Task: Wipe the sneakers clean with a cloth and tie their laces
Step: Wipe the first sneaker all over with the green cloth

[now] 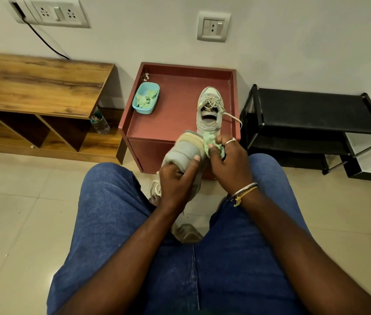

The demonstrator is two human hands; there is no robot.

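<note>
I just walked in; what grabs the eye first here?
At centre, the left hand holds a grey sneaker sole-up while the right hand rubs it with a crumpled green cloth. Behind them, its unlaced grey twin sits on the red tray-topped stand.

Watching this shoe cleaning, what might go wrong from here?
The sneaker on the red table has a loose lace trailing toward the table's edge; a passing arm might snag it and drag the shoe off. The left hand alone holds the other sneaker in mid-air while the right hand presses the green cloth against it, so it may slip.
</note>
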